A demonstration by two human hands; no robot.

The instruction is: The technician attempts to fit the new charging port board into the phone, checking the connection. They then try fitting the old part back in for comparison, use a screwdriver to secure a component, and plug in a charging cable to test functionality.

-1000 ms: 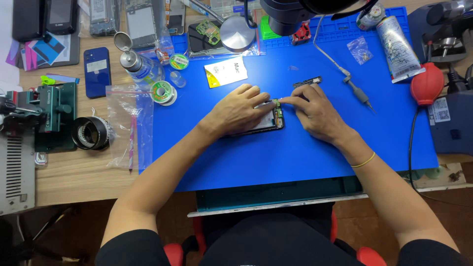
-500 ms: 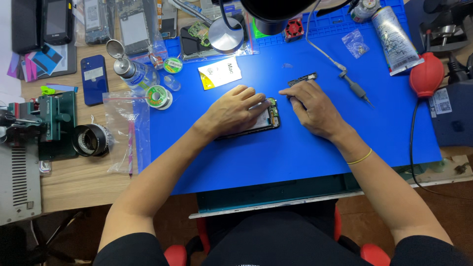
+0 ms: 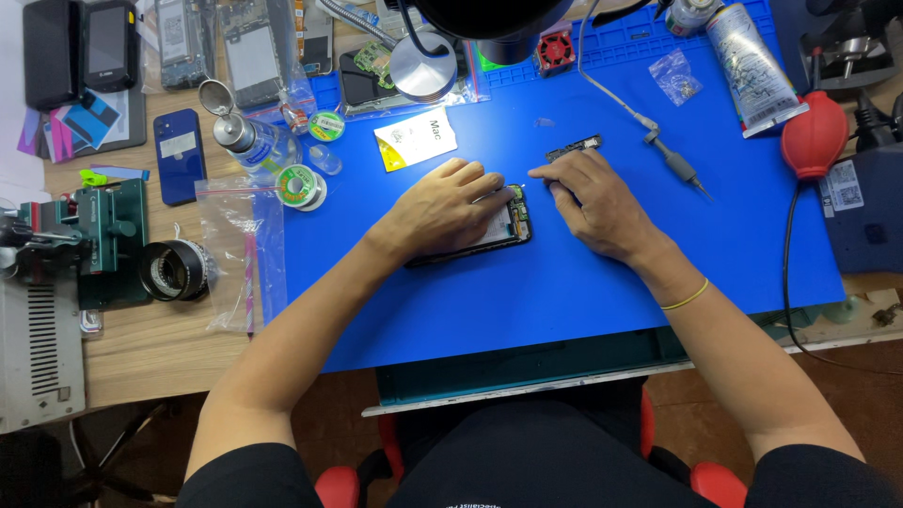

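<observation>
**Opened phone pinned on the blue mat, both hands at its far right corner**

Person seated at the worktop (image 3: 141, 357), blue mat (image 3: 564, 301) spread across the middle. Opened phone (image 3: 503, 230) lies flat on the mat, roughly centre, insides facing up, mostly covered by the left hand.

Left hand (image 3: 442, 207): palm down, fingers curled loosely over the phone, pressing it against the mat. Holding it steady rather than lifting it.

Right hand (image 3: 593, 202): just right of the phone, fingers drawn together, forefinger tip reaching toward the phone's far right corner. Whether it pinches a small part or tool there, I cannot tell; too small to see.

Small dark board strip (image 3: 574, 148) lies loose on the mat just beyond the right hand, apart from the phone. Soldering iron (image 3: 673, 165) rests further right, untouched. Red air blower (image 3: 814, 136) at the mat's right edge. White card (image 3: 416, 138) far of the left hand. Solder spool (image 3: 299, 183) and blue phone (image 3: 179, 155) off to the left.

Judgement: fine work inside the phone's top corner is in hand, likely seating or freeing a small component. Next move would call for a steady left-hand hold and a very light, precise fingertip touch from the right, without sliding the phone.
</observation>
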